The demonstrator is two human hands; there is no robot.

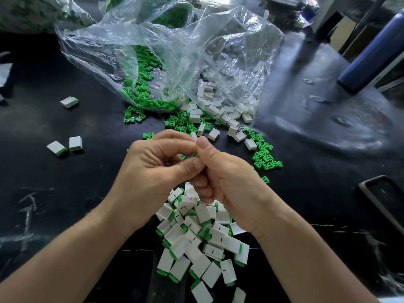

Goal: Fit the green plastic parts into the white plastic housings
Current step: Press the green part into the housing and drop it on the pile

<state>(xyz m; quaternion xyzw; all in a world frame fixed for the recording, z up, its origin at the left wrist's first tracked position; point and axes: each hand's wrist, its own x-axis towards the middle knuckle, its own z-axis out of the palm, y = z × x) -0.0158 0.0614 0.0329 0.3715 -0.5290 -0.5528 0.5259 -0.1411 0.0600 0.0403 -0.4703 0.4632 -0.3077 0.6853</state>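
Over the glossy, scuffed black counter (65, 189), the left hand (153, 165) and right hand (225, 173) meet with fingers curled, each grip pinching a small green part (195, 155) that shows only as slivers between the fingertips. Under the wrists lies a heap of boxy assembled housings (196, 237), matte white with green ends. Beyond them, a crinkled clear bag (175, 51) spills forked green parts (142, 90) and hollow white housings (218, 110).

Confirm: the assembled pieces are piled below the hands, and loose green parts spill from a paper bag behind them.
Wrong on the bag: the head view shows a clear plastic bag, not paper. The assembled pile and loose green parts are as stated.
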